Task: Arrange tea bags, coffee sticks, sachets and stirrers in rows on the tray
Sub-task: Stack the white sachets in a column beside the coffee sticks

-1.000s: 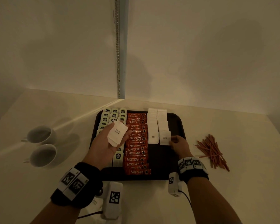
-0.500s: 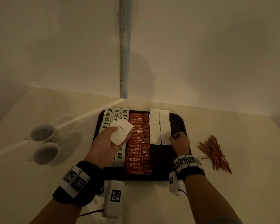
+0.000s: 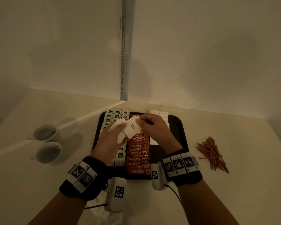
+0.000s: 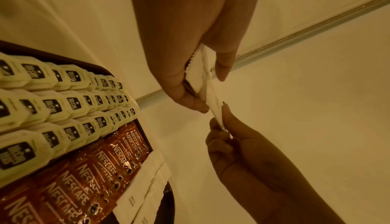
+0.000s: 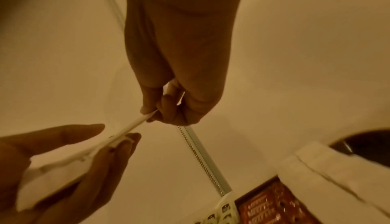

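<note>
Over the black tray point(image 3: 182, 127), my left hand point(image 3: 116, 129) holds a small stack of white sugar sachets point(image 3: 122, 135). My right hand point(image 3: 143, 121) pinches the top sachet point(image 3: 133, 126) of that stack by its far edge. The left wrist view shows this sachet point(image 4: 215, 109) stretched between both hands. In the right wrist view my right hand point(image 5: 151, 113) pinches its edge. On the tray lie rows of tea bags point(image 3: 117, 114) at the left, red coffee sticks point(image 3: 138, 154) in the middle, and white sachets point(image 3: 163, 114) at the right, partly hidden by my hands.
A loose heap of brown stirrers point(image 3: 211, 151) lies on the table right of the tray. Two white cups point(image 3: 46, 132) point(image 3: 48, 152) stand to the left. More white sachets point(image 3: 101, 213) lie by the table's near edge under my left wrist. Walls close the corner behind.
My right hand left the sachet row on the tray, moved left to the stack in my left hand, and took hold of the top sachet. The left hand stayed roughly in place.
</note>
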Demonstrator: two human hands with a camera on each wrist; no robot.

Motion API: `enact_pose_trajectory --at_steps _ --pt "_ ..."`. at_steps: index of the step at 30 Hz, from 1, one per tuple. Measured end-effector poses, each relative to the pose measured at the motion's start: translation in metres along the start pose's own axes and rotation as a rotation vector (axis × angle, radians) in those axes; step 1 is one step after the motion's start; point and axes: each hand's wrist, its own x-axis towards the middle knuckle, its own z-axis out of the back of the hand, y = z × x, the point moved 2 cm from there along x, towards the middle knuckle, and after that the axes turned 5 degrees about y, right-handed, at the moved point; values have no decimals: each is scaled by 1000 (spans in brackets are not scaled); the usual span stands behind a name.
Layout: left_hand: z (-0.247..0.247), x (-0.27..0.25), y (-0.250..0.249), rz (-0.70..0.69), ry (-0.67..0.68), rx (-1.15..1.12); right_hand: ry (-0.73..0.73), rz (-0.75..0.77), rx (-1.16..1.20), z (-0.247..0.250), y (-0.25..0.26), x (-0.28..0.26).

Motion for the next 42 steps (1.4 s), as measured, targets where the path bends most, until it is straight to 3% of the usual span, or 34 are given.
enact_pose_trajectory --at_steps 5,9,13,21,26,30,35,38,42 --pt "0 -6 -2 -84 59 22 -3 -129 506 -10 -2 -16" --pt "-2 -7 -3 -167 -11 167 65 -127 580 -29 -10 -27" --pt "-1 -10 -8 -234 -64 325 36 -137 622 -38 -14 -33" --pt "-3 -12 -16 -240 -29 429 -44 -134 713 -42 -16 -33" --pt "0 -9 -13 -184 -26 363 -41 -135 706 -34 -18 -36" --pt "10 -8 -8 -56 13 27 -190 -173 604 -3 -36 -39" --pt "24 -9 -3 -35 -14 -158 -404 -388 328 30 -98 -40" --pt "24 -8 -3 -17 -36 -227 -417 -549 235 32 -134 -40" --pt "22 -5 -5 27 -43 -267 -352 -646 118 22 -157 -32"
